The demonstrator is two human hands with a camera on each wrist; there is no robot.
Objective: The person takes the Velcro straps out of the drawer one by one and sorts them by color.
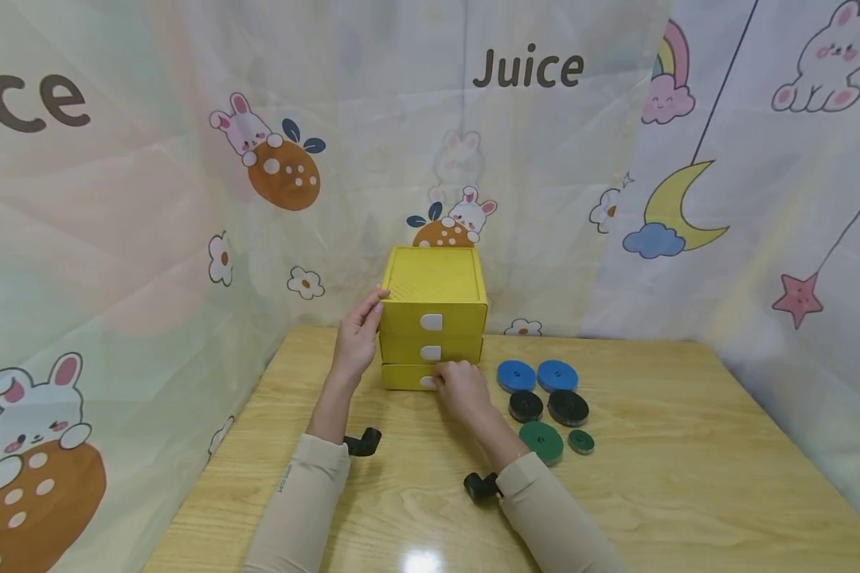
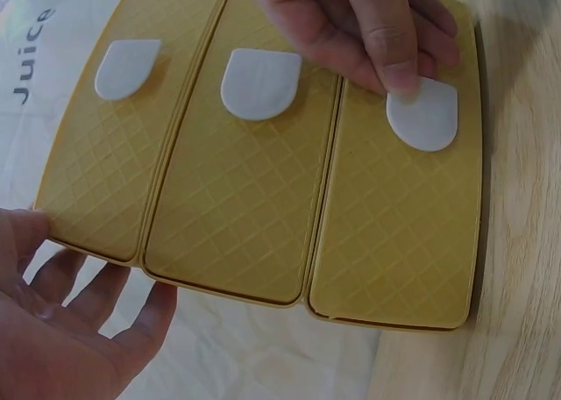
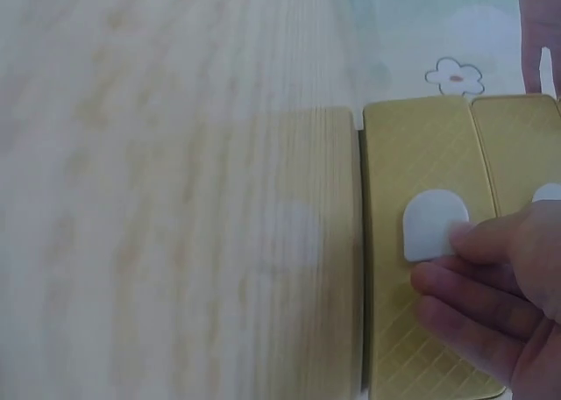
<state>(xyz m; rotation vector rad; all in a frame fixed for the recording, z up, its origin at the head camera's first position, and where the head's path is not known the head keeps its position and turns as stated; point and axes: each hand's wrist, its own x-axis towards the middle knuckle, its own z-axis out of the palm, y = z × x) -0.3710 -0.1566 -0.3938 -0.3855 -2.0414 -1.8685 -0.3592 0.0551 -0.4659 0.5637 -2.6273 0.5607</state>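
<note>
A yellow three-drawer box stands on the table, each drawer front bearing a white rounded tab. My left hand is at the box's left side, its fingertips touching the side edge near the upper drawers; the fingers are spread in the left wrist view. With my right hand I pinch the white tab of the bottom drawer between thumb and fingers. The middle drawer's tab and the top drawer's tab are untouched.
Right of the box, two blue discs, two black discs, a large green disc and a small green disc lie on the wooden table. My right forearm overlaps the large green one. Printed cloth hangs behind.
</note>
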